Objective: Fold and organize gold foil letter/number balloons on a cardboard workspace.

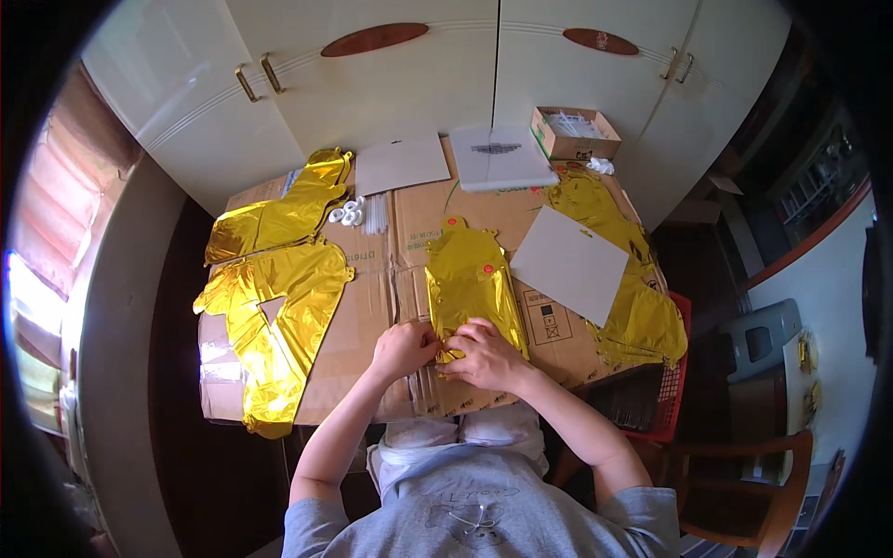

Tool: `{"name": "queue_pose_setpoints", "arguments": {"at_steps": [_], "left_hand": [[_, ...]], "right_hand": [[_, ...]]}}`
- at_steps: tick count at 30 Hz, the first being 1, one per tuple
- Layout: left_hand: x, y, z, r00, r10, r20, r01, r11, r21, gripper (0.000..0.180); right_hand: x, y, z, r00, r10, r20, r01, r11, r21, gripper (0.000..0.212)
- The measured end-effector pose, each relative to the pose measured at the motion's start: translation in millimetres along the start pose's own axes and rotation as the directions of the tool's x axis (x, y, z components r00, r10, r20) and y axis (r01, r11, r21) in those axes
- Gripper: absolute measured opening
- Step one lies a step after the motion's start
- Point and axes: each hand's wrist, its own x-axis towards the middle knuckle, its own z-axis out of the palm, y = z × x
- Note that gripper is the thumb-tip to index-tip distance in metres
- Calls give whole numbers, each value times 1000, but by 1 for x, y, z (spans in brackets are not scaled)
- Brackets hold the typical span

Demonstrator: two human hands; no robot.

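A folded gold foil balloon (470, 288) lies flat in the middle of the cardboard-covered table, with small red round marks on its upper part. At its lower left corner my left hand (406, 350) is closed, thumb and fingertips pinching the foil edge. My right hand (484, 355) lies over the balloon's lower end, its fingers bent and gripping the foil close to the left fingertips. The exact pinch point between the two hands is partly hidden by the fingers.
More flat gold foil balloons (302, 316) lie at the left and under a white card (569, 265) at the right. White tape rolls (348, 213) and straws (376, 214) sit behind. A small carton (575, 135) stands at the back right; a wooden chair (744, 484) is lower right.
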Motion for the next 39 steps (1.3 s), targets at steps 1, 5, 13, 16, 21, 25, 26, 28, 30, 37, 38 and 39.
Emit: {"name": "queue_pose_setpoints", "arguments": {"at_steps": [1, 5, 13, 16, 21, 25, 26, 28, 30, 37, 38, 39], "left_hand": [[1, 1, 0, 1000, -6, -18, 6, 1000, 8, 19], [-1, -2, -6, 981, 78, -180, -62, 993, 96, 20], [19, -21, -18, 856, 502, -120, -426, 819, 384, 42], [26, -29, -12, 847, 519, -115, -439, 805, 399, 44], [26, -29, -13, 852, 507, -128, -420, 810, 409, 48], [25, -28, -18, 851, 515, -106, -401, 766, 503, 51], [25, -29, -17, 848, 519, -104, -401, 758, 514, 52], [25, -30, -17, 848, 520, -105, -391, 747, 538, 52], [23, -28, -18, 850, 514, -112, -373, 738, 562, 52], [17, -28, -24, 748, 664, 14, -591, 656, 469, 37], [16, -29, -24, 731, 681, 48, -625, 639, 448, 35], [15, -30, -25, 712, 698, 82, -658, 622, 425, 33]], "right_hand": [[0, 1, 0, 1000, -5, 7, 5, 1000, 7, 19], [-2, 4, 4, 999, -13, 45, 13, 1000, 21, 20], [1, 2, 1, 999, 19, 27, -21, 996, 91, 20], [1, 3, 2, 999, 25, 40, -29, 995, 100, 21], [2, 1, -2, 999, 24, 35, -27, 996, 85, 20], [2, 1, -2, 999, 27, 40, -30, 996, 79, 19], [2, 1, -2, 999, 28, 38, -31, 997, 78, 19], [4, 1, -3, 999, 30, 40, -34, 996, 87, 19], [4, 1, -3, 999, 31, 35, -35, 995, 95, 19], [4, 3, -2, 1000, 26, 18, -27, 996, 90, 20], [4, 3, -1, 1000, 25, 14, -27, 995, 92, 20], [4, 3, -1, 1000, 25, 16, -26, 995, 100, 20]]}}
